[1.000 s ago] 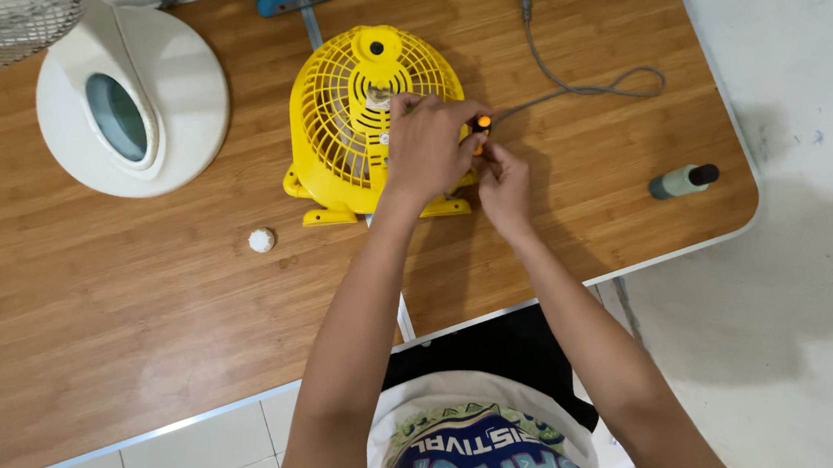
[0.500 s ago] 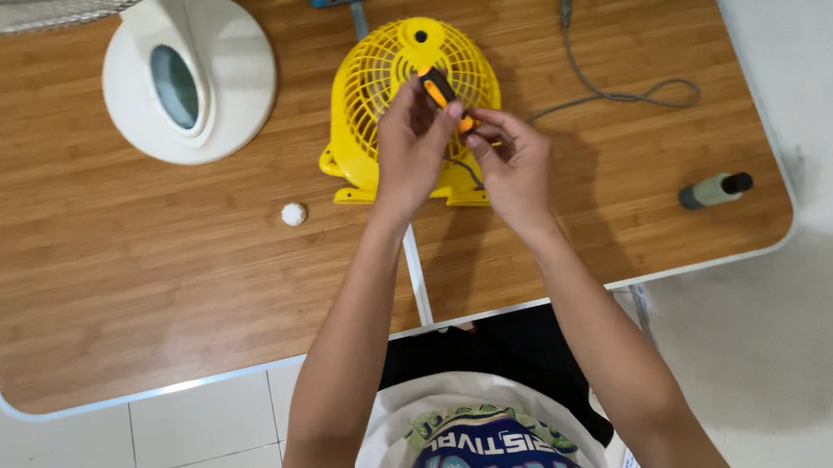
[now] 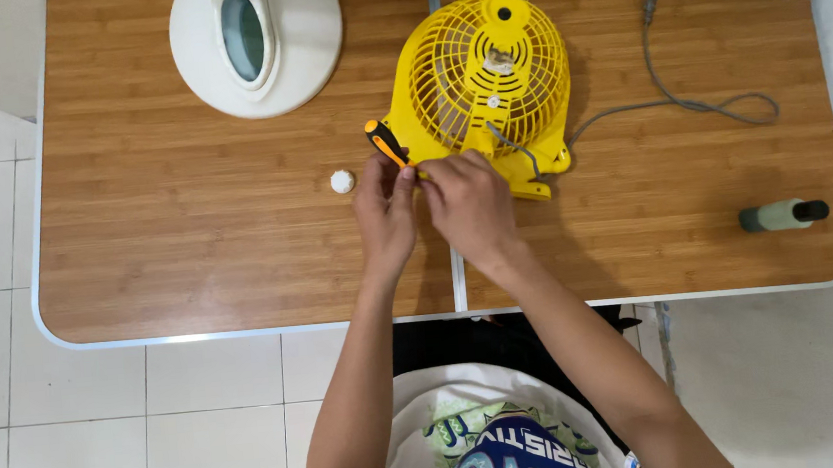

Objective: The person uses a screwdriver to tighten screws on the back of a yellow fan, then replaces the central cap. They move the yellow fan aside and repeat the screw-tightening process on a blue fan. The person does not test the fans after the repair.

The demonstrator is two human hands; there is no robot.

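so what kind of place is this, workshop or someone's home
Probably a home or small repair corner: a folding wooden table on white floor tiles, with a yellow fan and a white fan base laid out for fixing.

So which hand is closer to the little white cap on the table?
Left. The left hand sits just right of the white cap, apart from it, holding the screwdriver. The right hand is farther right, by the yellow fan.
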